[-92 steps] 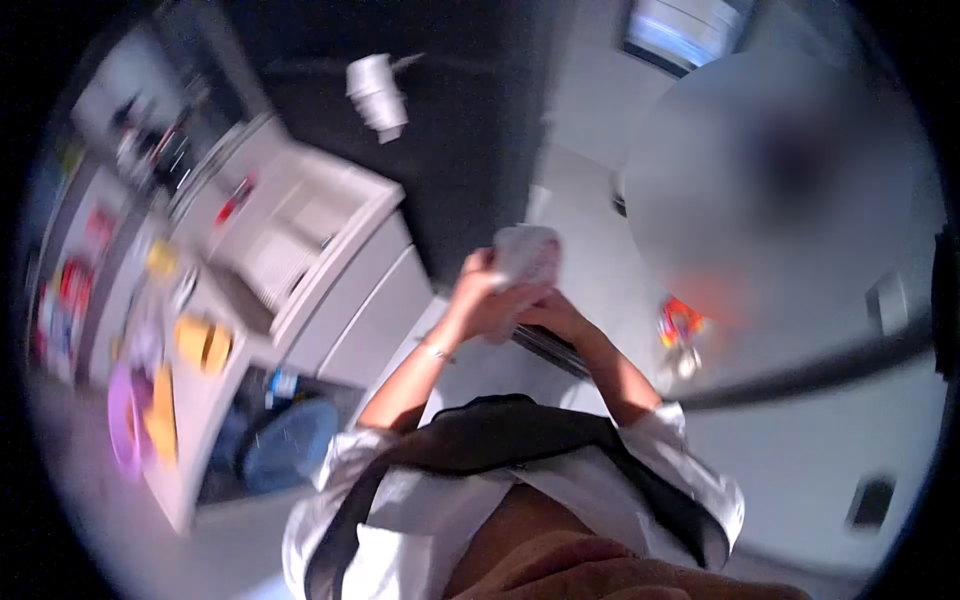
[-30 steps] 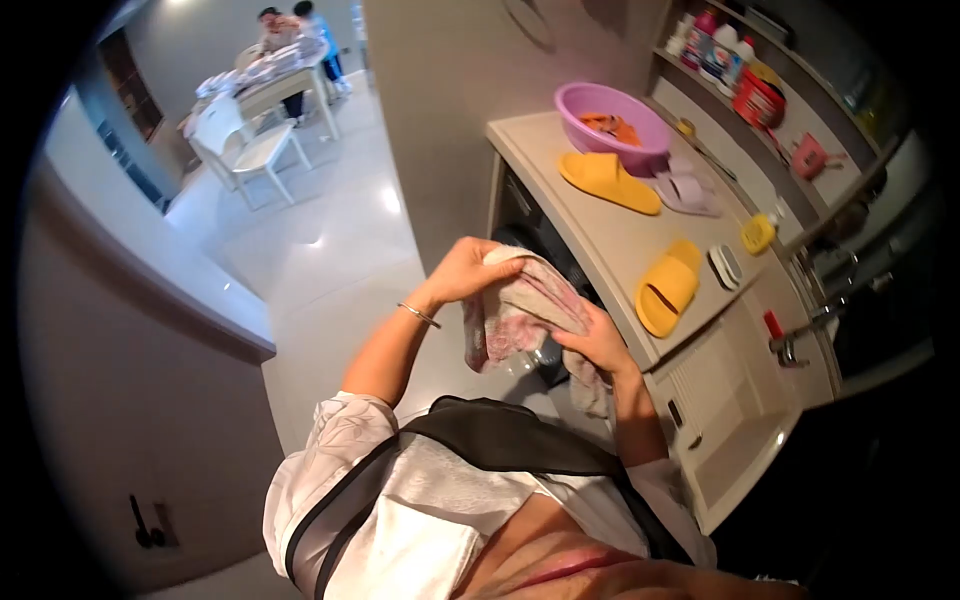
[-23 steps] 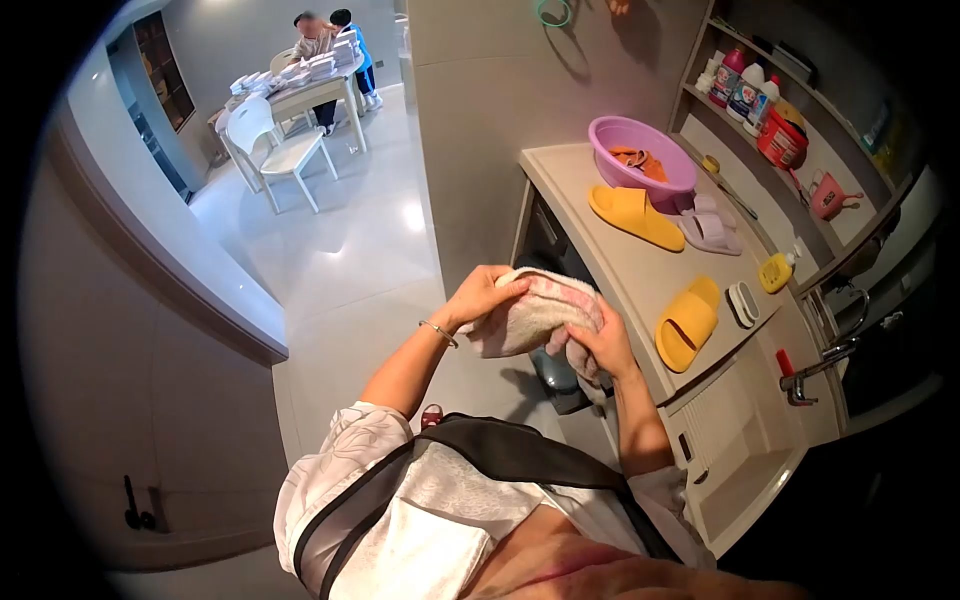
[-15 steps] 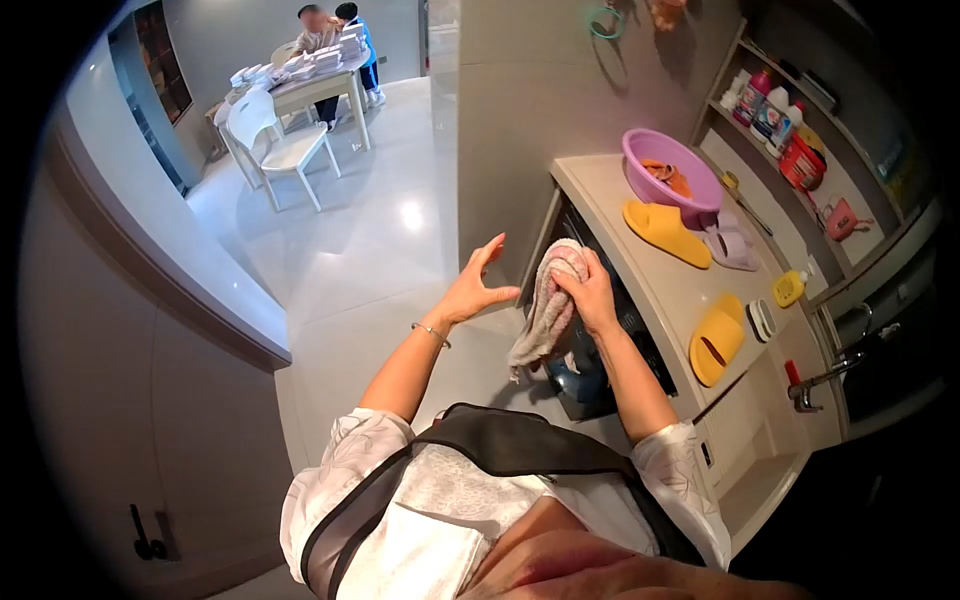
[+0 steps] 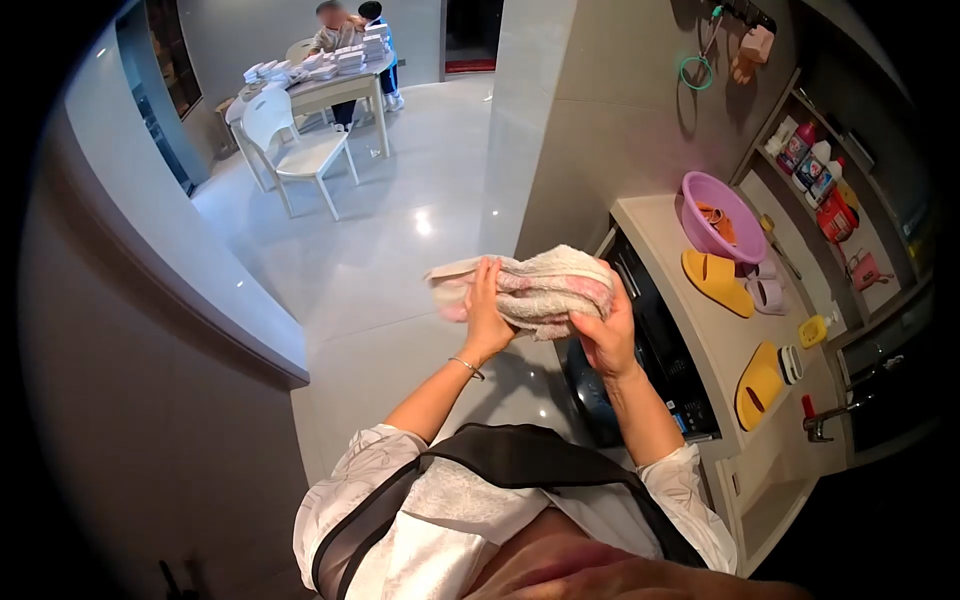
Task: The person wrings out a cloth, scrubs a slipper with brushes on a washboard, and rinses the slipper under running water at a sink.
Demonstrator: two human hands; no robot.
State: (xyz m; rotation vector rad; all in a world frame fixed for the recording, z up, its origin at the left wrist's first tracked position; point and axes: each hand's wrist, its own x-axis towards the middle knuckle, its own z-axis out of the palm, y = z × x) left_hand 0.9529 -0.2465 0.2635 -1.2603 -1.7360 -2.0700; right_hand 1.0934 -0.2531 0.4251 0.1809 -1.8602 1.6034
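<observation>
A white and pink towel (image 5: 555, 290) is bunched up between my two hands, in front of my chest and above the tiled floor. My left hand (image 5: 486, 315), with a bracelet at the wrist, presses its fingers on the towel's left part, and a loose end hangs out past them. My right hand (image 5: 608, 325) grips the towel's right end, thumb on the near side. Right of my hands, the counter (image 5: 655, 225) carries a purple basin (image 5: 690, 215) with orange items inside, and yellow slippers (image 5: 718, 283).
A sink (image 5: 765, 500) with a faucet (image 5: 820, 420) is at the lower right. Shelves with bottles (image 5: 797, 147) are on the right wall. Farther off, two people stand or sit by a table (image 5: 335, 93) with stacked white items and a white chair (image 5: 300, 158).
My left hand was apart from the towel half a second ago and is now on it. The towel, which hung down from my right hand, now lies sideways between both. The view has turned left.
</observation>
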